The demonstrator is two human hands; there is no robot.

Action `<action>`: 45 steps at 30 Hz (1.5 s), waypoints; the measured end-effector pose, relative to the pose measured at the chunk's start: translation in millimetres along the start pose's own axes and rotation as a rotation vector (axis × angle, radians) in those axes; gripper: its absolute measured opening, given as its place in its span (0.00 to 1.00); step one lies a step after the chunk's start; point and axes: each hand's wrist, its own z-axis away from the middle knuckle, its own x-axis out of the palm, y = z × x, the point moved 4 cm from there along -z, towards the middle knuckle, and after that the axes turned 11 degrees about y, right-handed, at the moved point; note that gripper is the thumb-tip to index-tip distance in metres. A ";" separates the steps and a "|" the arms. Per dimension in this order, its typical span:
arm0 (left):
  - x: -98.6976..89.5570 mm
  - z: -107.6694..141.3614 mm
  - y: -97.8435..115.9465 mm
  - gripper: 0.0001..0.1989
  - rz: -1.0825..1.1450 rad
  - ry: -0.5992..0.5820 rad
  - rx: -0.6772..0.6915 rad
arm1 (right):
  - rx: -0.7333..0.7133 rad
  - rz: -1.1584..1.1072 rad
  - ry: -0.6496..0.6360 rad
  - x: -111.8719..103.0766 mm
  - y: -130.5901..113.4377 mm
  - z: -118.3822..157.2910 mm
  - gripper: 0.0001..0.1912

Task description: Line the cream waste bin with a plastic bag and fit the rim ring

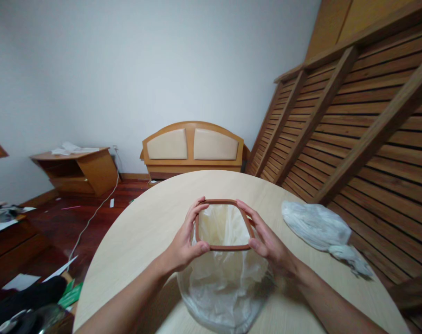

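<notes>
both hands on the brown rim, plastic bag through and around it

left hand (191, 234) grips the left side of the brown rim (228, 248), a rounded square: thumb on the near left corner, fingertips at the far left corner, fingers bunched close, rim clamped between. right hand (265, 236) mirrors it: thumb at the near right corner, index reaching the far right corner, other fingers curled down the outside and partly hidden, so can't tell how tight they sit.

rim sits over the near half of the round table (141, 222), roughly midway between its left and right edges. clear bag (228, 283) lines the opening, creased inside, and flares out below the rim toward the table's near edge. can't tell if whatever is under the bag touches the table.

second bag (315, 225), whitish and crumpled, lies by the table's right edge, well apart from the right hand, its bunched end pointing toward the near right.

past the far edge: headboard (191, 162) with two cream panels against the wall. slatted wood panel (364, 120) leans at right. low cabinet (99, 171) at left with papers (69, 148) on top, pale cable (88, 222) on the dark red floor (57, 232).
</notes>
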 end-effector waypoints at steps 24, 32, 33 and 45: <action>4.2 0.4 -3.4 0.41 0.014 0.035 0.017 | -0.060 0.021 0.039 -1.7 4.0 0.2 0.46; 6.8 5.9 -9.9 0.41 -0.075 0.087 0.038 | -0.089 0.076 0.079 -4.2 3.2 -0.2 0.46; 7.6 6.6 -11.0 0.40 -0.081 0.093 0.043 | -0.090 0.092 0.083 -5.2 3.8 -0.6 0.46; 9.4 6.7 -6.9 0.36 -0.296 0.089 0.108 | -0.138 0.228 0.123 -7.7 12.3 -0.4 0.43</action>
